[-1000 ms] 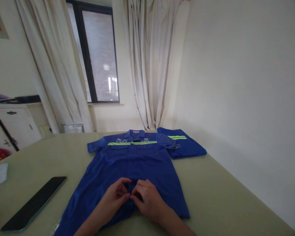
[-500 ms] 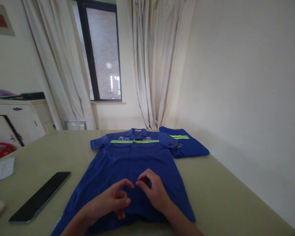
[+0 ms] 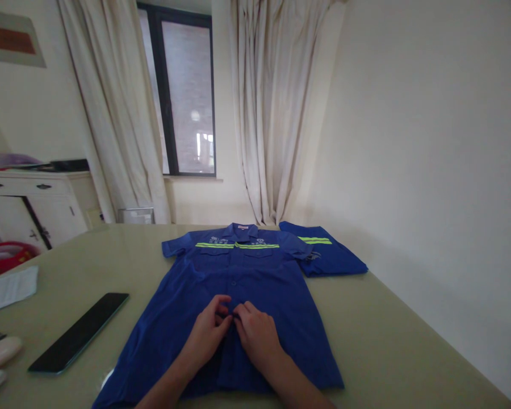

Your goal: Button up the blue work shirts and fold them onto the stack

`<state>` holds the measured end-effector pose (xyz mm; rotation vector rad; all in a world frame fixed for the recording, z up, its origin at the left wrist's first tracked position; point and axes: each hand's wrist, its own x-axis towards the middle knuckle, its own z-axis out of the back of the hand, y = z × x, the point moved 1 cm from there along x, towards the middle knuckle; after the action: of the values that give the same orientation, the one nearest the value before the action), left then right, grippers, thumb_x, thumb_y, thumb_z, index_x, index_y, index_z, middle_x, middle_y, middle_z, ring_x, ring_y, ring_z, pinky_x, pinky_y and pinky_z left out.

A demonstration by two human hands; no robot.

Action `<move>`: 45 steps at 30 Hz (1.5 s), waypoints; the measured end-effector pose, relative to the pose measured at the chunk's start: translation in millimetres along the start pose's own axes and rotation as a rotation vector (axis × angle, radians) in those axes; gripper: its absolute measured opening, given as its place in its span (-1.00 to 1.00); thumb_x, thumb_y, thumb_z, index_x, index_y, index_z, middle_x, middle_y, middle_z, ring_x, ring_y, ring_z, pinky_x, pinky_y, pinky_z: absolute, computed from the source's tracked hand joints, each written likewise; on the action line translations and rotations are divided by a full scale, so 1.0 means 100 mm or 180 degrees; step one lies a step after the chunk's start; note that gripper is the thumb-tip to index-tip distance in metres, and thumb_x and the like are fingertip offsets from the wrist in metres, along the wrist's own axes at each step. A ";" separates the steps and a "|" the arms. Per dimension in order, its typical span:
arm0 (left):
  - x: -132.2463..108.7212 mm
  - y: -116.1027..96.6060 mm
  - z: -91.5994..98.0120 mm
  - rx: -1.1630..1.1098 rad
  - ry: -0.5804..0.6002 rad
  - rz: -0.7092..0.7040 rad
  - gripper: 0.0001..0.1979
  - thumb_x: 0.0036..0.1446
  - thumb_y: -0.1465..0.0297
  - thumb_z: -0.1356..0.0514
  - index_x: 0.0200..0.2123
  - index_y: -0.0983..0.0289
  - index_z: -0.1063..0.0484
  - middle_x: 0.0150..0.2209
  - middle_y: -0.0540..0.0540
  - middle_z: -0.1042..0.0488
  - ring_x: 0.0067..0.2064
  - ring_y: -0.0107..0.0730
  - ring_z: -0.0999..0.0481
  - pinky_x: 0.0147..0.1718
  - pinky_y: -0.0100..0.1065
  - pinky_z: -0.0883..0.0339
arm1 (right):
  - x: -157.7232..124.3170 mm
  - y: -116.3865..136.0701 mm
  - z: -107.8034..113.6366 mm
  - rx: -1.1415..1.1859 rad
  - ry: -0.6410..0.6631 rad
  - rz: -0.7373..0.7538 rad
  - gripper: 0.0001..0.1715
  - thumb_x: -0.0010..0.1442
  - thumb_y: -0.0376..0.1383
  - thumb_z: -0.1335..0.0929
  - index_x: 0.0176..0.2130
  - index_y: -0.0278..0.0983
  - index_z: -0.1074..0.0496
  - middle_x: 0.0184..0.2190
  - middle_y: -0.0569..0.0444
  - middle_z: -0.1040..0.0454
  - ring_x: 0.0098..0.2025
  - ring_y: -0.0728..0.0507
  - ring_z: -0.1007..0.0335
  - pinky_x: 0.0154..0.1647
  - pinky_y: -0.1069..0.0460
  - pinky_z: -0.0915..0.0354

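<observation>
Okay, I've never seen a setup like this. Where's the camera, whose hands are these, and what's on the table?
There is no machine here, just a person working with two bare hands. The camera is worn on that person's head, so every picture looks forward and down from there.

A blue shirt is spread on the table, collar away from the person. The left hand and right hand meet over its front, fingertips close together. They seem to be at the cloth, but what they pinch, if anything, is too small to tell.

A folded blue garment lies at the far right, by a sleeve. To the left are a black slab and a pale sheet.
</observation>
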<state>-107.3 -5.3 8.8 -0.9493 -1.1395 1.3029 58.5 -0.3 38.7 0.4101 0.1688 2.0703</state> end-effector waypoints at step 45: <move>-0.02 -0.09 -0.07 -0.0671 -0.0096 0.0109 -0.54 -0.09 -0.01 -0.41 -0.30 0.27 -0.59 -0.41 0.05 -0.59 -0.31 -0.26 -0.55 -0.33 -0.38 -0.36 | -0.04 -0.15 -0.01 0.0744 -0.0893 0.0757 -0.80 0.46 -0.29 -0.24 -0.13 -0.20 -0.46 -0.24 0.08 -0.47 -0.28 -0.06 -0.45 -0.25 0.11 -0.27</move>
<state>-98.0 -7.0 15.8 -1.1101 -1.3079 1.2451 71.8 4.1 33.0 0.8946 0.2017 2.2045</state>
